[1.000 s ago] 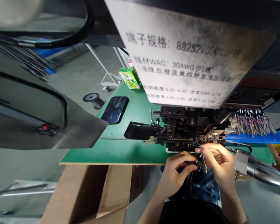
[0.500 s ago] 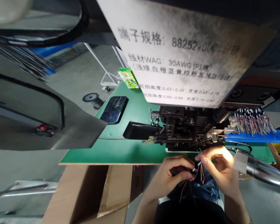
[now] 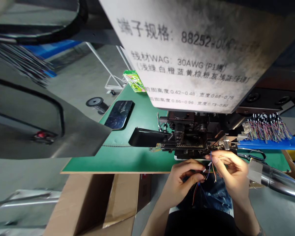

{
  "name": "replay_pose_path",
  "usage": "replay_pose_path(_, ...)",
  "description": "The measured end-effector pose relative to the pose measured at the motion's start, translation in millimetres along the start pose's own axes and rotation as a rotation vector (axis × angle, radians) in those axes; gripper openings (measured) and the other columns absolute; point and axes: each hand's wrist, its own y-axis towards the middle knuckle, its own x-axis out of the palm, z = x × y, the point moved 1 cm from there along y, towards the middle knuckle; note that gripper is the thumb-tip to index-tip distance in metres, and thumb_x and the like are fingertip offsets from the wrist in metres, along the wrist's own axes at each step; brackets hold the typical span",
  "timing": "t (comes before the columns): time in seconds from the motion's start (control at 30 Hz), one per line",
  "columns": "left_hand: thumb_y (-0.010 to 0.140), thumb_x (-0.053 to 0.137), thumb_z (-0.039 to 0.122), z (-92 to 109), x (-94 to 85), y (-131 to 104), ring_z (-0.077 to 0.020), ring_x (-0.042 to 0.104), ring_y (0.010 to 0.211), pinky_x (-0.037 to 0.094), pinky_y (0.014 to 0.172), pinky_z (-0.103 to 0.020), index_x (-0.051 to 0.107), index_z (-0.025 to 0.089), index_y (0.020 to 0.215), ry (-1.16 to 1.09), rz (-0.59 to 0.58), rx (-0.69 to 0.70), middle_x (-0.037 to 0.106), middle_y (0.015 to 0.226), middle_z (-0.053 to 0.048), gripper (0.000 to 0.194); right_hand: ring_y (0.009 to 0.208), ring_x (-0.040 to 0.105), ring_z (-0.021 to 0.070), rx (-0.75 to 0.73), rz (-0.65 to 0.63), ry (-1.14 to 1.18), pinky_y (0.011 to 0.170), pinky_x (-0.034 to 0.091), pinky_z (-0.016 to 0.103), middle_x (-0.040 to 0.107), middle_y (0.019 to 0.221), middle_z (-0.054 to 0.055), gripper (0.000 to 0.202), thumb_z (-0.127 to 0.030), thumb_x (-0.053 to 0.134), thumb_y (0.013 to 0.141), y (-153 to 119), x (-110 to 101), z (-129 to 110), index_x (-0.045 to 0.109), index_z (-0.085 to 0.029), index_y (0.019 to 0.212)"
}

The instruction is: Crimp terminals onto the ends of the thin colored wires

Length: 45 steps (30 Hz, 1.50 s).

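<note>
Right hand (image 3: pixel 232 168) pinches thin wires (image 3: pixel 213 171) tightly, thumb to fingertip, left hand (image 3: pixel 184 180) grips them farther left, just nearside of the machine (image 3: pixel 186 131); separating them singly probably prevents tangles.

Left hand (image 3: pixel 188 175) and right hand (image 3: pixel 225 167) pinching thin wires (image 3: pixel 213 168) just before the dark press (image 3: pixel 186 131), phone (image 3: pixel 119 114) on green table (image 3: pixel 135 162), wire bundles (image 3: pixel 267 128) in blue tray (image 3: pixel 280 144) at right, cardboard box (image 3: pixel 123 196) below.
</note>
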Motion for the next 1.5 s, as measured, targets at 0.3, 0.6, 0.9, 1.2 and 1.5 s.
replay_pose_path(0.3,0.093,0.083,0.05,-1.5,3.4,0.3,-0.0173,0.076,0.069,0.069,0.069,-0.028,0.086,0.016,0.096,0.008,0.015,-0.004,0.08,0.093,-0.01,0.035,0.049,0.049,0.0131,0.022,-0.011,-0.024,0.048,0.042,0.027,0.078,0.07,0.002,0.017,-0.037,0.079,0.099,-0.1,0.6,-2.0,0.084,-0.021,0.102)
replay_pose_path(0.6,0.094,0.084,0.047,6.0,-4.8,-4.1,-0.0148,0.075,0.067,0.067,0.067,-0.025,0.086,0.018,0.095,-0.083,-0.112,-0.065,0.077,0.088,-0.006,0.029,0.072,0.071,0.018,-0.25,-0.148,-0.22,0.063,0.056,0.029,0.079,0.094,0.004,0.007,-0.023,0.077,0.098,6.0,-17.2,-8.6,0.083,-0.026,0.094)
replay_pose_path(0.9,0.095,0.083,0.041,3.0,-1.9,-2.0,-0.0166,0.077,0.069,0.068,0.069,-0.027,0.086,0.017,0.096,-0.045,-0.074,-0.053,0.078,0.089,-0.007,0.024,0.053,0.068,0.0148,-0.155,-0.222,-0.049,0.046,0.054,0.023,0.087,0.088,0.004,0.009,-0.023,0.075,0.102,4.8,-22.7,7.2,0.084,-0.026,0.105)
replay_pose_path(1.2,0.096,0.076,0.016,3.2,6.1,-0.2,-0.0153,0.078,0.072,0.067,0.069,-0.022,0.087,0.019,0.101,0.034,0.026,0.078,0.082,0.099,-0.007,0.013,0.052,0.061,0.0145,0.118,-0.056,0.02,0.051,0.057,0.026,0.087,0.09,0.006,0.018,-0.041,0.081,0.098,2.0,-10.9,-4.4,0.085,-0.024,0.103)
replay_pose_path(1.5,0.096,0.077,0.019,2.3,3.4,-1.4,-0.0179,0.077,0.075,0.068,0.071,-0.026,0.087,0.02,0.102,0.06,0.034,0.072,0.082,0.1,-0.008,0.013,0.052,0.059,0.0135,0.1,-0.061,-0.024,0.051,0.054,0.025,0.087,0.09,0.007,0.02,-0.042,0.081,0.098,4.3,-10.5,-3.5,0.085,-0.023,0.102)
